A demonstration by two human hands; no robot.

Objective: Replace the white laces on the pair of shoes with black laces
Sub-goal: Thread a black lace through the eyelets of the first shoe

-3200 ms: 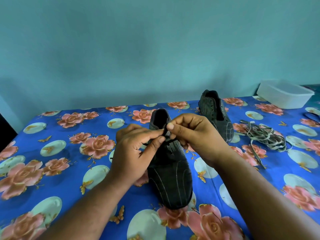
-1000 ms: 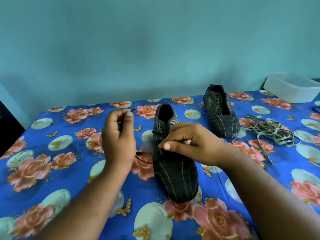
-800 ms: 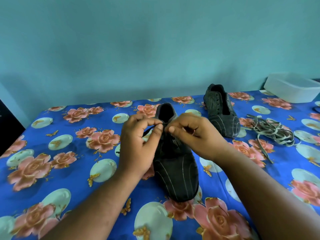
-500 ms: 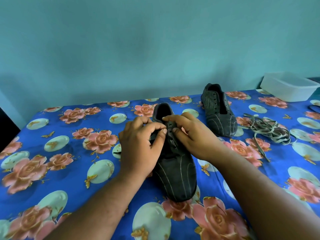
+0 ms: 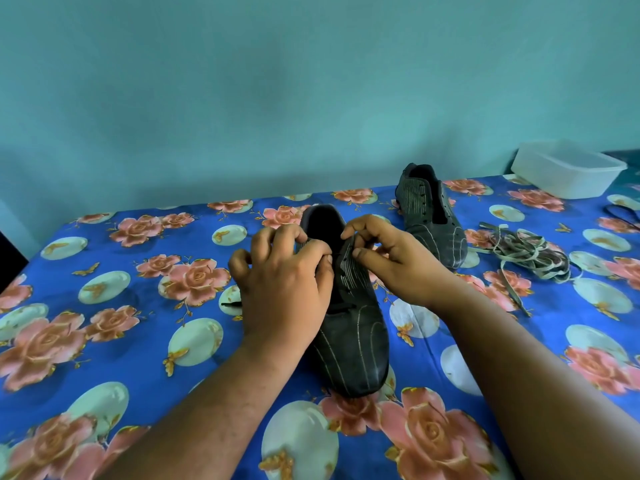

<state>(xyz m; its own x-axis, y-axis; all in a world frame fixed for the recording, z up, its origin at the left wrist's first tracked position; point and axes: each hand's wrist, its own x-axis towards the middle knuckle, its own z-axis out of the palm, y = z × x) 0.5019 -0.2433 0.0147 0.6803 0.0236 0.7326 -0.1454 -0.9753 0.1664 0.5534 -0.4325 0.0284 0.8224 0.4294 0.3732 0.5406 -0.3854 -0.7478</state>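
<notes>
Near shoe (image 5: 349, 327) under both hands. Left hand (image 5: 284, 289) pinches black lace (image 5: 341, 308) at eyelets; right hand (image 5: 398, 261) grips tongue edge. Risk: lace tip slips from pinch, misses eyelet.

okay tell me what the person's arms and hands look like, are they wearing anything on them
Both forearms are bare right down to the bottom edge of the view: no sleeves show. The left hand and the right hand wear no gloves, and no rings, watch or bracelets show on the fingers or wrists. The nails that show are short and unpainted.
</notes>
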